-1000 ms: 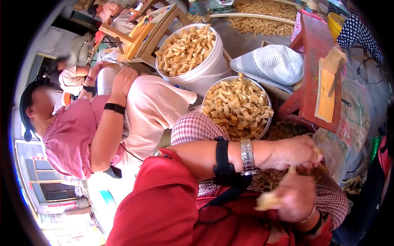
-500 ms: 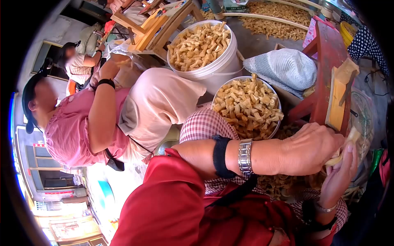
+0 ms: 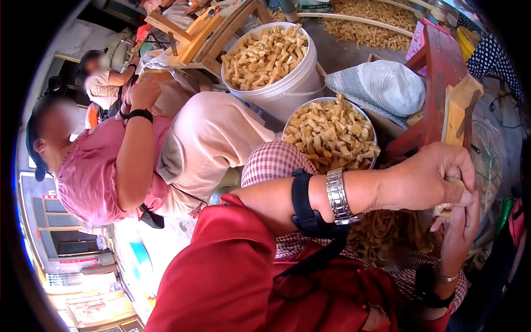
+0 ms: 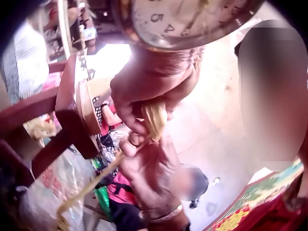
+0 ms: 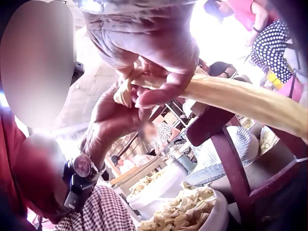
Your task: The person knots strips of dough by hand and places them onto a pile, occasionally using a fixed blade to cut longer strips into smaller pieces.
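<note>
My left hand (image 3: 434, 177), with a silver watch (image 3: 338, 196) on its wrist, pinches a small folded bundle (image 4: 155, 120) of pale yellow, ribbon-like material. Close against it, my right hand (image 3: 459, 229) grips the same piece with thumb and fingers. A long flat strip (image 5: 240, 98) of it trails away from the right hand in the right wrist view, and a narrow tail hangs down in the left wrist view. The hands are raised above a heap of loose strips (image 3: 392, 232) near the lap.
A bowl (image 3: 376, 145) full of similar folded bundles stands beside my knee, a white bucket (image 3: 276, 105) of them behind it. A red wooden bench (image 3: 437, 61) carries a wooden block (image 3: 458, 113). A person in pink (image 3: 110, 166) sits at the left.
My right hand has risen from low near the lap to meet the left. Both hands have moved away from my body, and the strip is now folded between the fingers.
</note>
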A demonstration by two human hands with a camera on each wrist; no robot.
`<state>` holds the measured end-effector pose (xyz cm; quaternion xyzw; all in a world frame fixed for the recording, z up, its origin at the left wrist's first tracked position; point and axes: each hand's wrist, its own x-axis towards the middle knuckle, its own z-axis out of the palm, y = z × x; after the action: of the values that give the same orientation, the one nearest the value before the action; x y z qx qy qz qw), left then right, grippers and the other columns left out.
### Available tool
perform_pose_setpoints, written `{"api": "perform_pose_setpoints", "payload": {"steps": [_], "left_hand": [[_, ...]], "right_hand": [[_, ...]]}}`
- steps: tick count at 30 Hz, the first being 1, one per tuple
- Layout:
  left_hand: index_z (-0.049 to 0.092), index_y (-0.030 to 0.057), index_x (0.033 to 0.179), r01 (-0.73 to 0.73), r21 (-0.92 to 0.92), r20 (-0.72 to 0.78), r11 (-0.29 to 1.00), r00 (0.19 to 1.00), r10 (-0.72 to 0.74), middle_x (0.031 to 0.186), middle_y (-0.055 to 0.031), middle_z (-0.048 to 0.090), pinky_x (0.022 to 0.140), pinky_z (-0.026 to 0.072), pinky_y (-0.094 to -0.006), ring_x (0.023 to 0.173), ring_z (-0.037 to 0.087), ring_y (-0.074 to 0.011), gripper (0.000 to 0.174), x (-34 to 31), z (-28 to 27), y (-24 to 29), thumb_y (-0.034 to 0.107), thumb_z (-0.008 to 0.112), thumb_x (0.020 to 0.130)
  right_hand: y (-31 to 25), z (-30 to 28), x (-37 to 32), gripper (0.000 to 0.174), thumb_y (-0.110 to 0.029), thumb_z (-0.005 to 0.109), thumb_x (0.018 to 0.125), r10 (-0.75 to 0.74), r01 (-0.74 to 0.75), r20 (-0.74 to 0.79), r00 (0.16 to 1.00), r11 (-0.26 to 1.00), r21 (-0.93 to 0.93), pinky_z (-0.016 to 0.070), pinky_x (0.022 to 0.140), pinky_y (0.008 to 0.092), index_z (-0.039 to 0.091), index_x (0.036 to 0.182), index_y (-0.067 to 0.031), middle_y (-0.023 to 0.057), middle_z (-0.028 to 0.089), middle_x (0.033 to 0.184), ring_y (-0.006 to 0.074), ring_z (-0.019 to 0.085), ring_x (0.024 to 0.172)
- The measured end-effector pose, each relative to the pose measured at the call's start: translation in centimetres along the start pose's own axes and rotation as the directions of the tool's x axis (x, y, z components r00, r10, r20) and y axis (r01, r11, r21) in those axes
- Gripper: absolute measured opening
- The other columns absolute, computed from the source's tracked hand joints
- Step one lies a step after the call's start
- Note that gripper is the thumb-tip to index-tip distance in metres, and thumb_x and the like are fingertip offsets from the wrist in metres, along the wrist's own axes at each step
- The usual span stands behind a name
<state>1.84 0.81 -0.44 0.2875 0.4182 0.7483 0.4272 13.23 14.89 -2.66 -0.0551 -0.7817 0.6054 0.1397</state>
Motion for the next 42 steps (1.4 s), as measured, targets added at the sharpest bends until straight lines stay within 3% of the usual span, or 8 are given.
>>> {"api": "perform_pose_setpoints", "payload": {"steps": [5, 8, 11, 20, 22, 25, 28, 42], "left_hand": [[0.057, -0.0016, 0.104, 0.060, -0.249, 0.065, 0.967, 0.997, -0.045, 0.079, -0.0078, 0.063, 0.057, 0.0499, -0.0265, 0.066, 0.061, -0.0121, 0.018, 0.4, 0.8, 0.1, -0.003, 0.056, 0.086], [0.055, -0.0018, 0.111, -0.084, 0.221, 0.138, 0.972, 0.989, 0.054, 0.082, -0.0111, 0.063, 0.062, 0.0499, -0.0313, 0.073, 0.061, -0.0182, 0.023, 0.1, 0.2, 0.2, 0.002, 0.056, 0.088], [0.056, -0.0021, 0.112, -0.412, 0.779, 0.207, 0.472, 0.880, 0.427, 0.087, -0.0162, 0.060, 0.067, 0.0487, -0.0352, 0.079, 0.059, -0.0272, 0.025, 0.2, 0.4, -1.2, 0.006, 0.053, 0.090], [0.058, -0.0036, 0.108, 0.029, 0.156, -0.003, 0.987, 1.000, -0.028, 0.088, -0.0127, 0.061, 0.066, 0.0506, -0.0305, 0.077, 0.059, -0.0191, 0.033, 0.6, 0.6, -2.3, 0.025, 0.048, 0.096], [0.060, -0.0043, 0.104, 0.161, -0.037, 0.040, 0.986, 0.986, -0.160, 0.087, -0.0116, 0.062, 0.064, 0.0535, -0.0269, 0.076, 0.061, -0.0145, 0.036, 0.4, 0.7, -1.4, 0.028, 0.045, 0.098], [0.058, -0.0065, 0.104, 0.231, -0.299, 0.131, 0.926, 0.971, -0.200, 0.092, -0.0139, 0.062, 0.069, 0.0573, -0.0317, 0.079, 0.063, -0.0173, 0.036, 0.7, 0.7, -0.6, 0.026, 0.044, 0.098], [0.058, -0.0079, 0.105, 0.174, -0.285, 0.031, 0.942, 0.984, -0.173, 0.091, -0.0111, 0.059, 0.070, 0.0572, -0.0382, 0.076, 0.059, -0.0165, 0.039, 0.6, -0.5, 0.7, 0.028, 0.044, 0.097], [0.060, 0.0033, 0.096, 0.360, 0.307, -0.301, 0.881, 0.915, -0.269, 0.062, 0.0020, 0.051, 0.039, 0.0329, -0.0174, 0.042, 0.042, -0.0039, 0.026, 0.9, 0.0, 0.6, 0.029, 0.059, 0.091]], "right_hand": [[2.7, -2.3, -1.1, 0.041, -0.023, 0.042, 0.096, 0.059, -0.042, -0.082, 0.995, 0.979, 0.198, 0.0460, 0.070, 0.0244, 0.042, 0.125, 0.0054, 0.0111, 0.056, 0.104, 0.0152, 0.054, 0.092], [4.4, -2.4, -2.1, 0.042, -0.018, 0.038, 0.097, 0.128, -0.073, -0.112, 0.985, 0.911, 0.405, 0.0476, 0.054, 0.0267, 0.037, 0.130, 0.0076, 0.0133, 0.057, 0.098, 0.0163, 0.056, 0.077], [3.6, -1.3, -2.0, 0.041, -0.017, 0.037, 0.098, 0.218, -0.144, -0.139, 0.966, 0.900, 0.412, 0.0455, 0.047, 0.0261, 0.035, 0.130, 0.0075, 0.0120, 0.056, 0.087, 0.0142, 0.051, 0.056], [1.9, -1.0, -0.1, 0.050, -0.044, 0.043, 0.096, 0.021, -0.012, -0.168, 0.985, 0.999, 0.053, 0.0425, 0.056, 0.0214, 0.044, 0.120, -0.0006, 0.0055, 0.055, 0.088, 0.0088, 0.052, 0.067], [2.2, -0.7, 0.4, 0.059, -0.050, 0.043, 0.094, -0.152, 0.140, -0.267, 0.952, 0.988, -0.064, 0.0463, 0.078, 0.0269, 0.043, 0.123, 0.0013, 0.0082, 0.055, 0.103, 0.0134, 0.056, 0.090], [1.9, -2.1, -0.5, 0.038, -0.036, 0.051, 0.092, -0.095, 0.094, -0.151, 0.984, 0.995, -0.011, 0.0423, 0.070, 0.0248, 0.055, 0.102, 0.0007, 0.0055, 0.056, 0.089, 0.0114, 0.053, 0.080], [1.8, -3.3, -0.9, 0.015, -0.010, 0.060, 0.085, -0.068, 0.015, -0.200, 0.978, 0.967, -0.254, 0.0391, 0.057, 0.0240, 0.058, 0.076, 0.0007, 0.0030, 0.054, 0.069, 0.0088, 0.049, 0.063], [2.0, -1.9, -0.5, 0.016, -0.013, 0.063, 0.087, 0.117, -0.119, -0.038, 0.992, 0.991, -0.057, 0.0387, 0.050, 0.0211, 0.056, 0.091, 0.0006, 0.0010, 0.054, 0.071, 0.0058, 0.047, 0.059]]}}
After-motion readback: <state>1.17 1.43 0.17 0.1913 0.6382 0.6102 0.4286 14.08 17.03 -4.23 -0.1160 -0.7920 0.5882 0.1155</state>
